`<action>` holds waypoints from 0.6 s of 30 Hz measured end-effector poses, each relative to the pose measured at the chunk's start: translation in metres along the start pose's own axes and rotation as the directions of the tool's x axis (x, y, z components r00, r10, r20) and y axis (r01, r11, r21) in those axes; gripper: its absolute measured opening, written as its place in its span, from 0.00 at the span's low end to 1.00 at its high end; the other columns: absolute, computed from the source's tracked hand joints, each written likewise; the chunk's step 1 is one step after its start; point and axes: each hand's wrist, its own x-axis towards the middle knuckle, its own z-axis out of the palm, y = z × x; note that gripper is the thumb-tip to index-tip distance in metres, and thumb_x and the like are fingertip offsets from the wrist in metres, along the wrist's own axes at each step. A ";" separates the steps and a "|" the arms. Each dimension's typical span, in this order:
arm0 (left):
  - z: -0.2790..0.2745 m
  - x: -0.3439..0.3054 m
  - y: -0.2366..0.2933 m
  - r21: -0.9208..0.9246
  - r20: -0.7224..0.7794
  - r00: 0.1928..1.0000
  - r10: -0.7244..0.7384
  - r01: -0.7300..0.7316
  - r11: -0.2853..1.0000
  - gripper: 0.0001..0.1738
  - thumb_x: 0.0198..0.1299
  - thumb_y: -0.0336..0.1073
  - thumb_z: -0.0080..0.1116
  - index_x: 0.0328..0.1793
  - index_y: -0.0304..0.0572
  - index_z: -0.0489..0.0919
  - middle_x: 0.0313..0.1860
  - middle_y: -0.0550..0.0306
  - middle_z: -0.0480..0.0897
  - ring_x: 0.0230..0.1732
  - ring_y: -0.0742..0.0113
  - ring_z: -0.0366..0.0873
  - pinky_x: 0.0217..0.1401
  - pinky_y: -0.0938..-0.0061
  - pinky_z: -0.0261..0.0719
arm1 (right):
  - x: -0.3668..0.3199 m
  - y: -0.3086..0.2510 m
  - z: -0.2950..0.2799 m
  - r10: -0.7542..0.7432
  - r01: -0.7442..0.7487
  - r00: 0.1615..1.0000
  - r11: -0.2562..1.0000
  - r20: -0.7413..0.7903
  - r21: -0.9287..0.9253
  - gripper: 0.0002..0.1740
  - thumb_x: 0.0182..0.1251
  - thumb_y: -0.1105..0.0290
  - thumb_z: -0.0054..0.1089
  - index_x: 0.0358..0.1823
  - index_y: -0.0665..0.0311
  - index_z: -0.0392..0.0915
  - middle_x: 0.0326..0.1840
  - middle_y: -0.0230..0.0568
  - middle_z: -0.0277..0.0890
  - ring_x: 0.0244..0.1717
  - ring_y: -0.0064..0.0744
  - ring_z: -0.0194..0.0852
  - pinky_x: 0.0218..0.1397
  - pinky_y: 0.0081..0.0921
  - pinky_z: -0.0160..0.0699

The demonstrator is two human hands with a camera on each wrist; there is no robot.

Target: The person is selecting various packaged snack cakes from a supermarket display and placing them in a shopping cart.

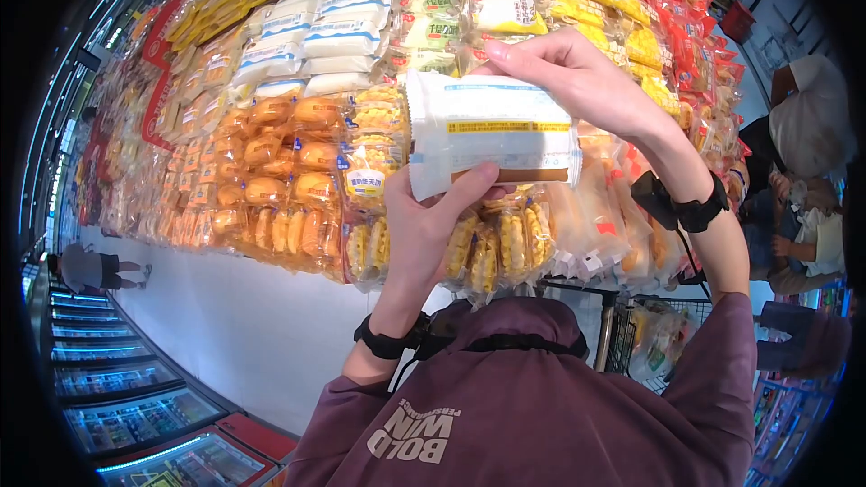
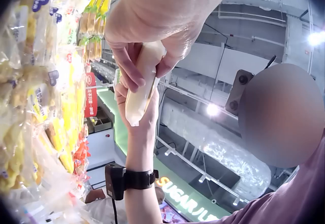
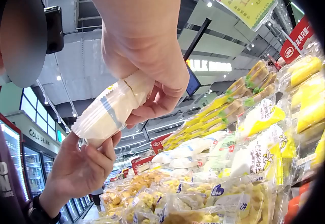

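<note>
A white wrapped bread packet (image 1: 487,144), with a yellow band and a brown lower edge, is held up over the display in the head view. My left hand (image 1: 431,225) pinches its lower left side, thumb on the printed face. At its upper right end my right hand (image 1: 577,77) grips it, fingers partly hidden behind the packet. The left wrist view shows the packet (image 2: 142,86) edge-on between thumb and fingers. In the right wrist view, its crimped, blue-striped end (image 3: 104,113) points toward the left hand (image 3: 84,170).
Below the packet lie wrapped waffles (image 1: 365,182), round orange-brown buns (image 1: 316,155) and white packets (image 1: 343,36). Red-wrapped goods (image 1: 690,45) line the right side. A wire cart (image 1: 695,311) stands beside me. Other people (image 1: 807,126) are at right, glass-topped freezers (image 1: 180,415) at lower left.
</note>
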 end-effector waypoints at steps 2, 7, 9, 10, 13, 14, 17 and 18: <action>-0.002 0.001 0.001 -0.008 -0.003 1.000 0.001 -0.001 1.000 0.15 0.61 0.27 0.67 0.51 0.24 0.82 0.45 0.45 0.87 0.42 0.61 0.87 0.49 0.69 0.88 | 0.001 -0.004 0.005 0.014 -0.013 1.000 0.999 -0.019 0.040 0.30 0.76 0.45 0.52 0.51 0.68 0.86 0.41 0.37 0.87 0.42 0.18 0.79 0.49 0.19 0.76; -0.007 0.003 0.001 -0.013 0.002 1.000 0.003 -0.003 1.000 0.15 0.60 0.26 0.67 0.51 0.26 0.82 0.45 0.46 0.87 0.42 0.63 0.87 0.51 0.68 0.88 | 0.006 -0.007 0.003 -0.005 0.002 1.000 0.992 0.024 0.124 0.34 0.79 0.43 0.43 0.51 0.68 0.86 0.42 0.41 0.87 0.43 0.22 0.82 0.51 0.20 0.79; -0.008 0.003 0.000 -0.017 -0.011 1.000 0.009 -0.009 1.000 0.14 0.60 0.26 0.67 0.51 0.26 0.83 0.45 0.47 0.87 0.42 0.63 0.87 0.51 0.67 0.88 | 0.006 -0.007 0.002 -0.020 0.016 0.999 0.994 0.031 0.109 0.35 0.80 0.42 0.40 0.51 0.67 0.86 0.42 0.42 0.87 0.41 0.24 0.84 0.52 0.20 0.79; -0.007 0.003 0.000 -0.020 -0.017 1.000 0.012 -0.012 1.000 0.13 0.60 0.26 0.66 0.50 0.27 0.83 0.45 0.47 0.87 0.42 0.63 0.87 0.51 0.67 0.88 | 0.006 -0.007 0.002 -0.022 0.017 0.999 0.993 0.033 0.120 0.34 0.80 0.43 0.41 0.51 0.68 0.86 0.42 0.41 0.87 0.41 0.23 0.83 0.51 0.21 0.79; -0.006 0.003 0.000 -0.004 -0.022 0.999 0.025 -0.025 1.000 0.14 0.58 0.28 0.69 0.49 0.26 0.83 0.44 0.48 0.87 0.42 0.65 0.87 0.49 0.71 0.86 | 0.005 -0.007 0.003 -0.019 0.014 0.999 0.989 0.028 0.147 0.32 0.80 0.45 0.43 0.52 0.68 0.86 0.40 0.39 0.87 0.41 0.21 0.82 0.49 0.22 0.79; -0.005 0.002 0.000 0.087 -0.053 0.997 0.050 -0.045 0.995 0.15 0.57 0.29 0.70 0.49 0.26 0.83 0.44 0.49 0.87 0.43 0.66 0.87 0.48 0.72 0.86 | 0.004 -0.008 0.006 -0.014 0.011 1.000 0.989 0.021 0.148 0.32 0.80 0.46 0.44 0.52 0.69 0.85 0.40 0.39 0.87 0.40 0.21 0.82 0.49 0.22 0.79; 0.000 -0.001 -0.004 0.301 -0.142 0.972 0.187 -0.138 0.944 0.20 0.51 0.31 0.76 0.49 0.30 0.84 0.43 0.51 0.87 0.41 0.67 0.86 0.44 0.78 0.82 | 0.007 0.007 0.012 -0.132 0.131 0.991 0.991 -0.024 -0.030 0.30 0.78 0.47 0.49 0.50 0.71 0.84 0.40 0.40 0.86 0.39 0.22 0.81 0.48 0.23 0.79; -0.006 0.000 -0.008 0.486 -0.084 0.928 0.363 -0.280 0.828 0.21 0.49 0.30 0.77 0.50 0.32 0.84 0.43 0.50 0.87 0.40 0.66 0.86 0.43 0.77 0.82 | 0.008 0.009 0.013 -0.196 0.191 0.980 0.974 -0.036 -0.118 0.30 0.77 0.48 0.50 0.50 0.72 0.84 0.39 0.41 0.85 0.39 0.22 0.81 0.47 0.24 0.79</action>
